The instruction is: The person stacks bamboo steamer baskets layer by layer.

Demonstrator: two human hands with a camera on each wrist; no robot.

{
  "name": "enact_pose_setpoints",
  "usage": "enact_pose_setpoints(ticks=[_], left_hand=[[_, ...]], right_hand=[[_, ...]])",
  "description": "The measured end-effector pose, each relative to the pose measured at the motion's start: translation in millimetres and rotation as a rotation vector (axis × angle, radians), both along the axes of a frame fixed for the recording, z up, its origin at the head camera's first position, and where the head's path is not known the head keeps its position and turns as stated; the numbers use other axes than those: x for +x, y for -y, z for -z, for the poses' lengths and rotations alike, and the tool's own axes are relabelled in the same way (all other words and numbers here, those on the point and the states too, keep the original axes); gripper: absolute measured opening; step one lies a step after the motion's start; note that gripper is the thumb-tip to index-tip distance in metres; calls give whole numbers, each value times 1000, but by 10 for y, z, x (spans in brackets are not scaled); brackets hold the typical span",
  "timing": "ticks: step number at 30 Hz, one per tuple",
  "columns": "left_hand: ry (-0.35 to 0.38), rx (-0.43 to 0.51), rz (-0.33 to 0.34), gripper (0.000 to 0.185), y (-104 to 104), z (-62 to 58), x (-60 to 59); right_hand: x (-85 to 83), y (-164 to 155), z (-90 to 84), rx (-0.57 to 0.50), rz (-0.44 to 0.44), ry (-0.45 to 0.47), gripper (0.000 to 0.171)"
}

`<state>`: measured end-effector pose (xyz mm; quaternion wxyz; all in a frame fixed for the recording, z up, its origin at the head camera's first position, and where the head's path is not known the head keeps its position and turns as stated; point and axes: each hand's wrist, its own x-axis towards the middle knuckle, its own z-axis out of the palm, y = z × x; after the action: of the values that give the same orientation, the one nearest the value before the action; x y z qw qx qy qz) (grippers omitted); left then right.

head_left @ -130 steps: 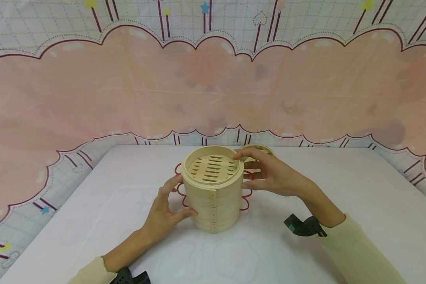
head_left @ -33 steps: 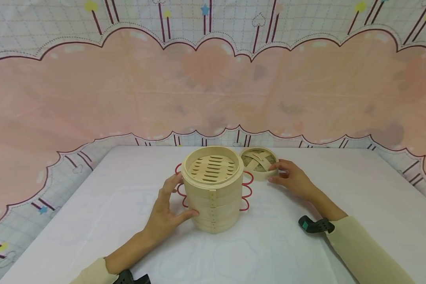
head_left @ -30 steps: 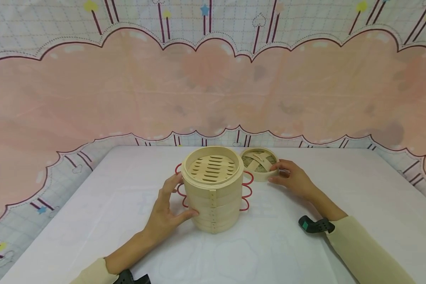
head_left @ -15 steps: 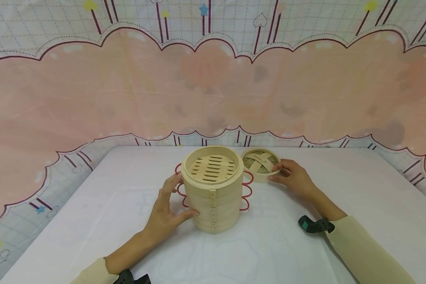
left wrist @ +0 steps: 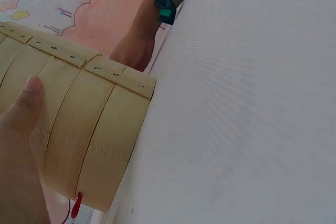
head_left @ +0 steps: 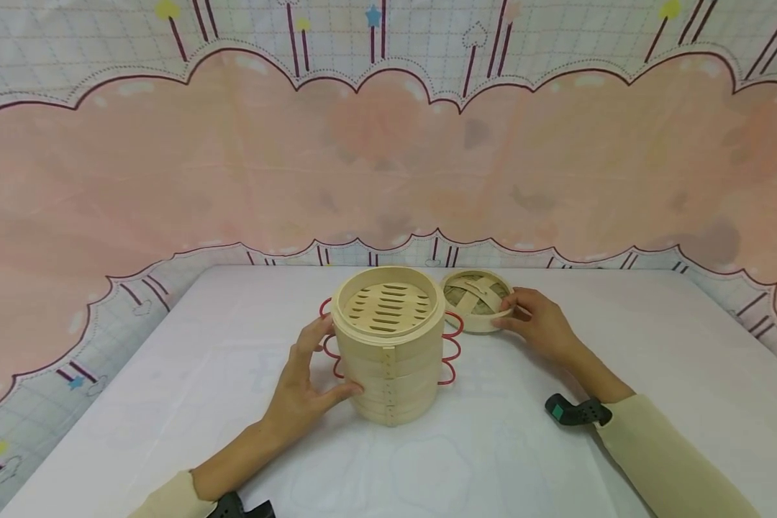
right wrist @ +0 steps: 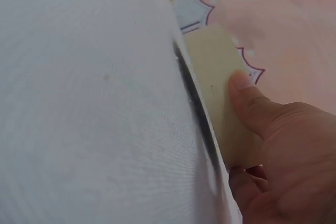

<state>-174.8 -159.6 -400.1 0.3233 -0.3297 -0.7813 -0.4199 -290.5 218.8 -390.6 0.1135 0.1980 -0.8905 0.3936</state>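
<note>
While the left hand [head_left: 304, 388] clasps the stacked bamboo steamer [head_left: 387, 345] mid-table [head_left: 168, 403], the right hand [head_left: 536, 327] pinches the rim of the steamer lid [head_left: 475, 298], just beside the stack, its near edge tilted up.

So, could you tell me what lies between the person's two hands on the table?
In the head view, the stacked bamboo steamer stands between the left hand and the right hand, which pinches the lid.

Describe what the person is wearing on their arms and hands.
Both hands, the left hand and the right hand, are bare: no gloves or rings are visible. Each forearm is covered by a pale cream long sleeve. At each wrist sits a black strap-on device; the right wrist device has a small teal-green square marking.
</note>
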Motion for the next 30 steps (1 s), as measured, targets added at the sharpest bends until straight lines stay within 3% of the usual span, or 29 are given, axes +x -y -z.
enact_pose_setpoints(ticks=[16,30], left_hand=[[-8,0,-8,91,-14,-11,4],[-2,-6,-22,90,-19,-22,10]], right_hand=[[5,-40,-190,17,7,-102,21],[160,12,-524,-66,-13,-69,24]])
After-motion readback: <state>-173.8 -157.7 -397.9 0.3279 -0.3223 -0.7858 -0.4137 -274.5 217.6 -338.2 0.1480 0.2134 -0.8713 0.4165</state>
